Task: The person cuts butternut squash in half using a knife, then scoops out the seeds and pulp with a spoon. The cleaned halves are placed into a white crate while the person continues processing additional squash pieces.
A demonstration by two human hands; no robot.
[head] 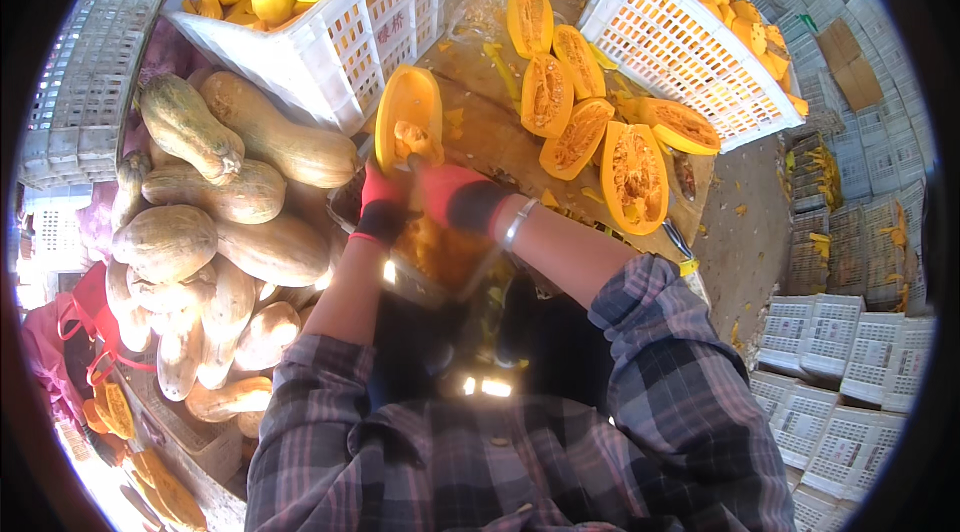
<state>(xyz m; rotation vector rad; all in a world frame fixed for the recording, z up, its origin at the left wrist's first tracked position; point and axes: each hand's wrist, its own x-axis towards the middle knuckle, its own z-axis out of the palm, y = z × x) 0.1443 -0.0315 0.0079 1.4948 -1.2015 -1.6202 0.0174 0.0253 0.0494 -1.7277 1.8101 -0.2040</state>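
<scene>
My left hand [381, 196], in a red and black glove, grips the lower end of a hollowed pumpkin half [411, 100]. The half stands tilted with its cut side towards me, a lump of seedy pulp [412, 138] near its lower end. My right hand [459, 196], gloved the same way and blurred, is curled against that lower end. Whether it holds a tool is hidden. Below both hands a container holds blurred orange pulp [442, 250]. Several seeded pumpkin halves [634, 175] lie cut side up on the board to the right.
Whole pumpkins [247, 194] are heaped at left. White plastic crates of cut pumpkin stand at the back left [330, 70] and back right [675, 51]. A tool with a dark handle [677, 239] lies at the brown board's [480, 93] right edge. Stacked crates [832, 367] line the right side.
</scene>
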